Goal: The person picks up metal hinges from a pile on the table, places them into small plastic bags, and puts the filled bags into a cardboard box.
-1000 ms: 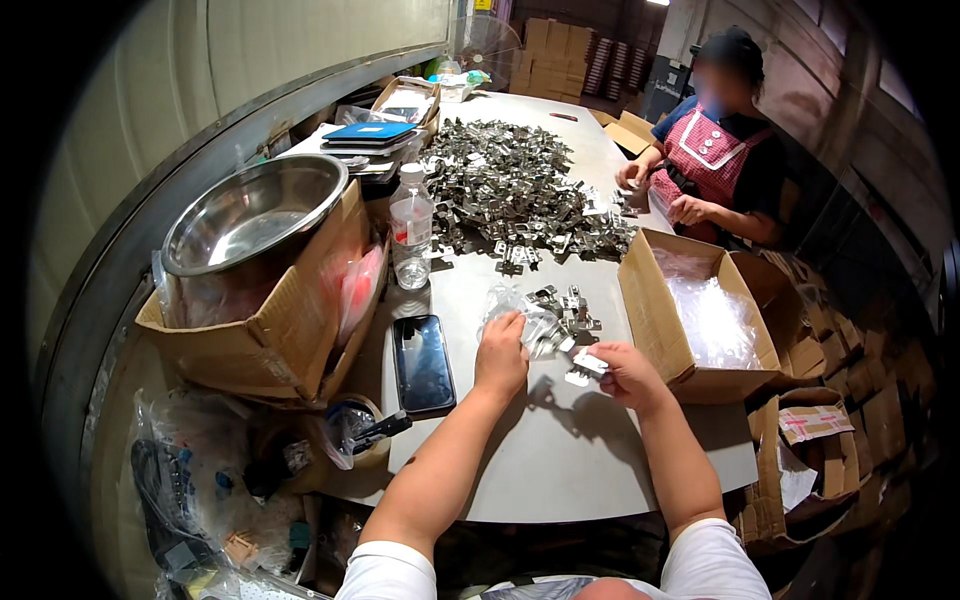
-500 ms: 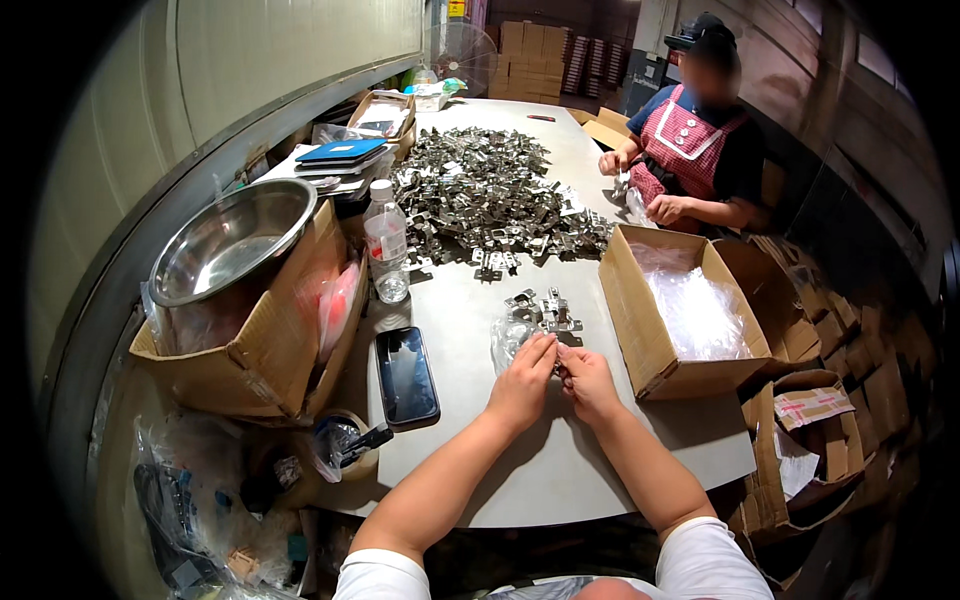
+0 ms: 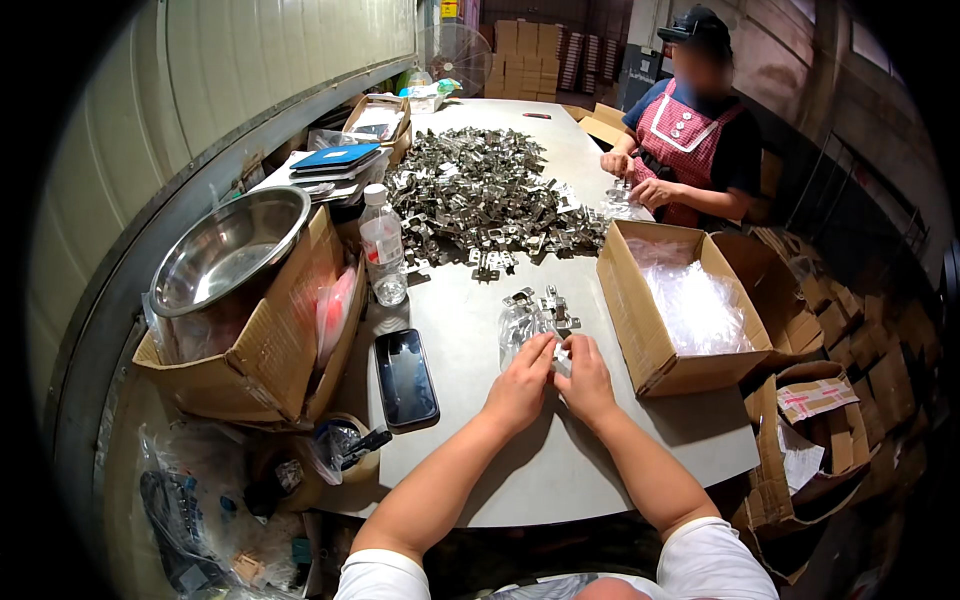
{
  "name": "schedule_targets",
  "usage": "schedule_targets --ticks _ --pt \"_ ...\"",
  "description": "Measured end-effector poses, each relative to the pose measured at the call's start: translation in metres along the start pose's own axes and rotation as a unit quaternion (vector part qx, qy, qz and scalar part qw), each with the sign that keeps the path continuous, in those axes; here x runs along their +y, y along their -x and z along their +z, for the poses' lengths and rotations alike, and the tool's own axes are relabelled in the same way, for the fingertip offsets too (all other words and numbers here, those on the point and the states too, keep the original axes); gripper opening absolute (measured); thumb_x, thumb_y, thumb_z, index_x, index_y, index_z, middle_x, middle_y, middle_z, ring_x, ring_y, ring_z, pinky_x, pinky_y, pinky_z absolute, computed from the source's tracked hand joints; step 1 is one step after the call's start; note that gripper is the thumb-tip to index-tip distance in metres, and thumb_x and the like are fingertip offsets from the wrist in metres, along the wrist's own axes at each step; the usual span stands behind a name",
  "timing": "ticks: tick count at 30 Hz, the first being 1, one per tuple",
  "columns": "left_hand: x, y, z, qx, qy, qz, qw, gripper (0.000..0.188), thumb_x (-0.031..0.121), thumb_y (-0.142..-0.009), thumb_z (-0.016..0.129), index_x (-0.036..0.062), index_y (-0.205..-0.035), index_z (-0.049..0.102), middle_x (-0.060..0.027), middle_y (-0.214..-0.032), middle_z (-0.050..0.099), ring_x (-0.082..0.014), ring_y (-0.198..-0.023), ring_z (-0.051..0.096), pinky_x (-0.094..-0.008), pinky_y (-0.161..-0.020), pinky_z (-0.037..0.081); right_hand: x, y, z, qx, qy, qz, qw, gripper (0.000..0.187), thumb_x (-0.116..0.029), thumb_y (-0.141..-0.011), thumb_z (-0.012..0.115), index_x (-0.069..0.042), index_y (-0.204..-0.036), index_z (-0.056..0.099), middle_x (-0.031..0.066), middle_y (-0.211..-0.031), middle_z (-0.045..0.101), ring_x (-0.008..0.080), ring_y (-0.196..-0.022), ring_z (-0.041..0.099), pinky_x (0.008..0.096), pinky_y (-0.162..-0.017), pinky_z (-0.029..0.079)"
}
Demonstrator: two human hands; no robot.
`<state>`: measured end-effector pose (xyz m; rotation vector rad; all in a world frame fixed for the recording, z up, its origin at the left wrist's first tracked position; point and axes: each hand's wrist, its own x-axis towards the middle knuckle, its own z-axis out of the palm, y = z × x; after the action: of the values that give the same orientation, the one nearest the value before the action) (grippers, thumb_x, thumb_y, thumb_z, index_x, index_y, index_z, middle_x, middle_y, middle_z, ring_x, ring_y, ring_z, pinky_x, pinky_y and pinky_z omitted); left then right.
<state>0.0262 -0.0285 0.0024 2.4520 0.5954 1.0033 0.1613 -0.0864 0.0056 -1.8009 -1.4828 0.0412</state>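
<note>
A clear plastic bag (image 3: 513, 322) lies on the grey table in front of me, with its near end at my fingertips. My left hand (image 3: 519, 388) is closed, its fingers pinching the bag's edge. Close beside it, my right hand (image 3: 588, 384) has its fingers bent toward the thumb around something small and shiny that I cannot make out. Just beyond my hands are loose metal hinge-like fittings (image 3: 555, 307), partly behind the bag. A big heap of similar metal fittings (image 3: 480, 190) covers the table farther off.
At right stands a cardboard box (image 3: 640, 350) of clear bags. To the left are a phone (image 3: 406, 378), a water bottle (image 3: 383, 245) and a steel basin (image 3: 232, 250) on a carton (image 3: 270, 360). Across the table, a co-worker in a checked apron (image 3: 685, 135) handles a plastic bag (image 3: 622, 203).
My right hand's fingers have spread slightly and shifted right, away from my left. The plastic bag now stretches farther over the fittings. The co-worker's hands have come closer together.
</note>
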Motion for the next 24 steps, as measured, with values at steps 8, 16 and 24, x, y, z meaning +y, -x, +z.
schedule_targets --ticks 8,16,24 --pt "-0.014 0.002 0.004 -0.005 -0.022 -0.035 0.999 0.061 -0.01 -0.073 0.053 -0.0043 -0.133 0.04 -0.0191 -0.14 0.038 -0.0365 -0.129 0.04 -0.04 -0.101 0.042 -0.006 0.003 -0.005 0.07 0.169 -0.116 0.976 0.022 -0.023 -0.07 0.073 -0.013 -0.089 0.067 0.0085 -0.114 0.05 0.0279 -0.112 0.044 0.0431 -0.094 0.032" --pt "-0.003 0.002 0.004 -0.017 -0.008 -0.037 0.999 0.063 -0.009 -0.073 0.054 -0.0052 -0.133 0.04 -0.019 -0.139 0.037 -0.0372 -0.127 0.042 -0.04 -0.099 0.043 0.006 0.003 0.002 0.035 0.129 -0.021 0.991 0.019 -0.024 -0.065 0.075 -0.017 -0.082 0.072 0.007 -0.121 0.05 0.0278 -0.12 0.04 0.0448 -0.098 0.031" --pt "0.001 0.004 -0.001 -0.012 0.015 -0.043 0.999 0.059 -0.005 -0.077 0.052 -0.0045 -0.135 0.039 -0.0172 -0.141 0.037 -0.0355 -0.126 0.043 -0.0404 -0.095 0.046 -0.012 0.006 0.001 0.087 0.098 -0.183 0.974 0.028 -0.014 -0.059 0.077 -0.013 -0.085 0.068 0.0065 -0.123 0.048 0.0277 -0.117 0.04 0.0449 -0.097 0.027"
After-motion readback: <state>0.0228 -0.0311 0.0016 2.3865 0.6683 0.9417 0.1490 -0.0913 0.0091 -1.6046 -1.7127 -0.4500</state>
